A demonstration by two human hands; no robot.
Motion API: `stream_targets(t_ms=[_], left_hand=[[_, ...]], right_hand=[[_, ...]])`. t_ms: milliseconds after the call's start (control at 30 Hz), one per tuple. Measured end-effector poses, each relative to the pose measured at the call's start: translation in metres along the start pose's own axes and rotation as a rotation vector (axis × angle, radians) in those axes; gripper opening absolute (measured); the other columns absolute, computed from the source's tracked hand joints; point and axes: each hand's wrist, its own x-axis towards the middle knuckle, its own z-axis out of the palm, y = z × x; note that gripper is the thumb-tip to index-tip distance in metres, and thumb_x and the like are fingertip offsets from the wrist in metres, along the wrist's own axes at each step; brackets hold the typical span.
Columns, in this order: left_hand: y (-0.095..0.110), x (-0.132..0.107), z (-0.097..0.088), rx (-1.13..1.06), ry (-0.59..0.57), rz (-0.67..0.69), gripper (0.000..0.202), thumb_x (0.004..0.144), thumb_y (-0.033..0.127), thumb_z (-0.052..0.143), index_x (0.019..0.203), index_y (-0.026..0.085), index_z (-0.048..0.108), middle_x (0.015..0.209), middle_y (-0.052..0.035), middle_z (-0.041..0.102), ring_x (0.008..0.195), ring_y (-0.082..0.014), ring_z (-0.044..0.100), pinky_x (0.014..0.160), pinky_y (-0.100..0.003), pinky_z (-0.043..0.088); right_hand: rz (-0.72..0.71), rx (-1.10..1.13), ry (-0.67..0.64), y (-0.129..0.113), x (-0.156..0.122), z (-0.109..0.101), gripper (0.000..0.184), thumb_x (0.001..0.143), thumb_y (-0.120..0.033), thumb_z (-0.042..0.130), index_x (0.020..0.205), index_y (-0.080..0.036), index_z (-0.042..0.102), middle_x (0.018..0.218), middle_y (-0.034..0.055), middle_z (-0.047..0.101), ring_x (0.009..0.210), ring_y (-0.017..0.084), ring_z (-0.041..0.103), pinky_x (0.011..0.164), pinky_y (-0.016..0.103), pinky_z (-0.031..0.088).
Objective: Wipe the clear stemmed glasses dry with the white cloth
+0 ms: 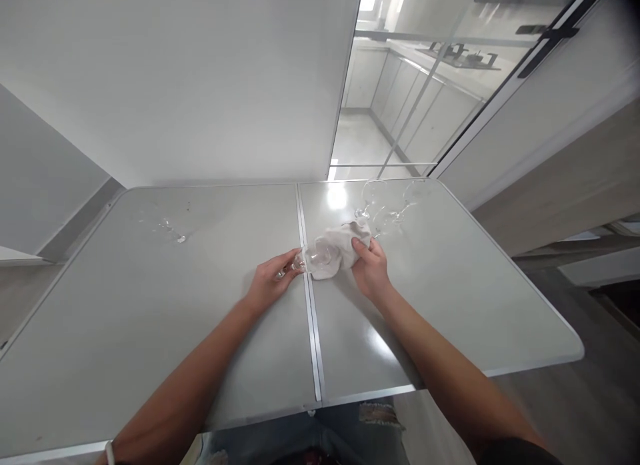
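Observation:
A clear stemmed glass [318,254] is tilted on its side above the middle seam of the table, its bowl toward the right. My left hand [271,276] is closed around its stem and foot end. In my right hand [371,265] is a white cloth [342,246], gripped between thumb and fingers. The cloth lies against the glass's mouth and drapes below it; whether part of it is inside the bowl I cannot tell.
Several clear glasses [390,217] stand or lie at the table's back right, just beyond the cloth. Another clear glass [173,230] is at the far left. The pale table [250,365] meets a white wall [210,85]; a glass-paned door [400,85] is behind on the right.

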Motion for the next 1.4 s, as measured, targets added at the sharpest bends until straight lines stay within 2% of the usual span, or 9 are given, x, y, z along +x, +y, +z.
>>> stream_targets(t_ms=[233, 400, 567, 667, 767, 933, 1100, 1267, 1400], left_hand=[[0.008, 0.005, -0.005, -0.488, -0.375, -0.294, 0.036, 0.098, 0.041, 0.057, 0.074, 0.016, 0.067, 0.063, -0.0013, 0.067, 0.057, -0.0113, 0.061, 0.06, -0.023, 0.048], [0.009, 0.003, -0.002, -0.528, -0.442, -0.328, 0.038, 0.098, 0.04, 0.052, 0.069, 0.016, 0.06, 0.052, 0.0011, 0.057, 0.047, -0.0093, 0.048, 0.05, -0.022, 0.037], [0.0, -0.006, 0.001, 0.031, -0.267, -0.011, 0.02, 0.081, 0.029, 0.063, 0.067, 0.018, 0.055, 0.056, 0.0023, 0.056, 0.049, -0.0104, 0.046, 0.051, -0.024, 0.033], [0.0, -0.007, 0.0, 0.296, -0.223, 0.24, 0.012, 0.085, 0.024, 0.061, 0.074, 0.018, 0.059, 0.06, 0.0003, 0.06, 0.052, -0.0131, 0.052, 0.052, -0.026, 0.035], [0.005, -0.006, 0.0, 0.317, -0.161, 0.392, 0.011, 0.092, 0.025, 0.059, 0.085, 0.019, 0.063, 0.062, -0.0002, 0.062, 0.056, -0.0142, 0.057, 0.055, -0.026, 0.039], [0.008, -0.004, 0.003, 0.166, 0.031, 0.184, 0.018, 0.095, 0.033, 0.061, 0.083, 0.02, 0.063, 0.059, 0.0022, 0.06, 0.051, -0.0106, 0.053, 0.053, -0.024, 0.039], [0.005, -0.003, 0.005, 0.163, 0.041, -0.04, 0.03, 0.096, 0.035, 0.059, 0.071, 0.019, 0.058, 0.056, 0.004, 0.056, 0.048, -0.0084, 0.049, 0.051, -0.022, 0.036], [0.003, -0.005, 0.006, 0.367, -0.009, 0.175, 0.022, 0.088, 0.021, 0.058, 0.066, 0.019, 0.054, 0.054, 0.002, 0.055, 0.047, -0.0115, 0.049, 0.048, -0.026, 0.031], [0.007, -0.005, 0.001, 0.426, -0.11, 0.433, 0.015, 0.092, 0.02, 0.057, 0.076, 0.019, 0.058, 0.059, -0.0007, 0.057, 0.053, -0.0137, 0.054, 0.054, -0.027, 0.038]], right_hand=[[0.08, -0.032, -0.251, 0.006, -0.015, 0.023, 0.041, 0.1, -0.052, 0.046, 0.125, -0.026, 0.066, 0.126, 0.0081, 0.07, 0.124, 0.029, 0.062, 0.102, 0.05, 0.053], [-0.417, -0.539, -0.446, -0.001, -0.028, 0.025, 0.041, 0.1, -0.046, 0.046, 0.133, -0.026, 0.062, 0.15, 0.0078, 0.055, 0.141, 0.03, 0.048, 0.116, 0.054, 0.04], [-0.751, -1.1, -0.815, -0.007, -0.024, 0.026, 0.04, 0.092, -0.023, 0.055, 0.131, -0.027, 0.064, 0.139, 0.0056, 0.064, 0.139, 0.03, 0.049, 0.124, 0.058, 0.023], [-0.565, -1.024, -0.682, -0.007, -0.019, 0.026, 0.035, 0.092, -0.028, 0.056, 0.125, -0.023, 0.067, 0.131, 0.0083, 0.068, 0.125, 0.031, 0.06, 0.115, 0.056, 0.039], [-0.163, -0.675, -0.445, -0.005, -0.014, 0.024, 0.035, 0.096, -0.045, 0.052, 0.113, -0.021, 0.071, 0.112, 0.0085, 0.075, 0.106, 0.029, 0.069, 0.096, 0.047, 0.053], [0.283, -0.054, -0.203, 0.008, -0.017, 0.029, 0.046, 0.089, -0.062, 0.059, 0.105, -0.021, 0.07, 0.103, 0.0086, 0.076, 0.1, 0.029, 0.071, 0.086, 0.043, 0.059], [-0.02, -0.193, -0.159, 0.012, -0.028, 0.035, 0.043, 0.094, -0.056, 0.056, 0.123, -0.026, 0.066, 0.127, 0.0083, 0.069, 0.127, 0.028, 0.06, 0.104, 0.046, 0.051], [-0.499, -0.819, -0.64, -0.004, -0.025, 0.034, 0.034, 0.092, -0.041, 0.062, 0.123, -0.03, 0.07, 0.139, 0.0054, 0.063, 0.143, 0.031, 0.043, 0.126, 0.056, 0.016], [-0.394, -0.946, -0.612, -0.013, -0.018, 0.031, 0.024, 0.095, -0.038, 0.057, 0.104, -0.024, 0.074, 0.107, 0.0067, 0.074, 0.105, 0.028, 0.065, 0.107, 0.049, 0.042]])
